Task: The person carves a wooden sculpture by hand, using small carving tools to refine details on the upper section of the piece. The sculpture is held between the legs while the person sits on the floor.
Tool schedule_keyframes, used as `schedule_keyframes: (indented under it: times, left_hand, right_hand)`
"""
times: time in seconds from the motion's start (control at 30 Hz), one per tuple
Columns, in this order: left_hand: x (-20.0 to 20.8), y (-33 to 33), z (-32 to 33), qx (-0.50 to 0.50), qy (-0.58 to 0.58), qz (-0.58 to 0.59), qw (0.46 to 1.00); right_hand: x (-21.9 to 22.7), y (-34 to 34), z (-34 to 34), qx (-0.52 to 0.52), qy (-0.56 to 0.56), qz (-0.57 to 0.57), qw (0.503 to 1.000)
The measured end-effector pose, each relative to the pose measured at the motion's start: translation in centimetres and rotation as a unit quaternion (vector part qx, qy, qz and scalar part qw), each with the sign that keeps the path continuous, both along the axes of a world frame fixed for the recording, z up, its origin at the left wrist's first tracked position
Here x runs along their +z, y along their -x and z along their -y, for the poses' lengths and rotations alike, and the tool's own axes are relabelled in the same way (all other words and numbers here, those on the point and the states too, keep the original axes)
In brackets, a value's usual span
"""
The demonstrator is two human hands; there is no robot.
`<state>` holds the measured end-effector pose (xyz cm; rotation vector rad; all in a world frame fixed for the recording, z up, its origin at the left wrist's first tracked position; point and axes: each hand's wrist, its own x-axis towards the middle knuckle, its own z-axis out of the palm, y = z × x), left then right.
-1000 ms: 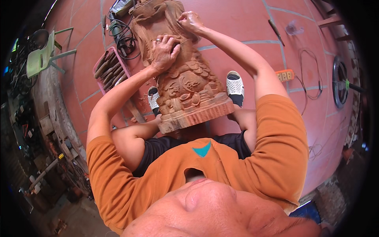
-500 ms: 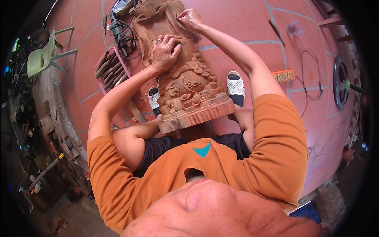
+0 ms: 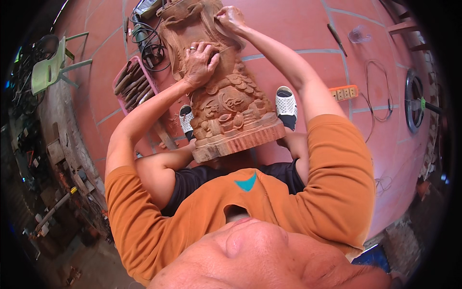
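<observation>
One wooden carving [image 3: 232, 105], far end cut off.

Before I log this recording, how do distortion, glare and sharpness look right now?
Head view: fisheye curvature bends the tile lines, and the corners are black; head view: pale glare washes the tiled floor at lower right; head view: the clutter along the left rim is dark and hard to read; head view: the left hand on the carved wood shows clearly.

Green chair [image 3: 47, 75], orange power strip [image 3: 344, 93], clear plastic object [image 3: 359, 34], red tiles [image 3: 308, 29]
</observation>
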<state>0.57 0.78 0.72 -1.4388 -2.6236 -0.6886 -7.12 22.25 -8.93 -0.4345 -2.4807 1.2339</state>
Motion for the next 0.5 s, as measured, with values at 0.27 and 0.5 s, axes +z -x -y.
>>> schedule_keyframes:
  times: [0.27, 0.5]
  left_hand:
    - [-0.2, 0.1, 0.3, 0.001, -0.011, -0.012, 1.000]
    - [-0.4, 0.1, 0.2, -0.001, -0.015, -0.007, 1.000]
  right_hand:
    - [-0.8, 3.1, 0.4, -0.048, 0.084, 0.047, 0.994]
    - [-1.6, 1.9, -1.3, -0.025, 0.201, 0.075, 0.976]
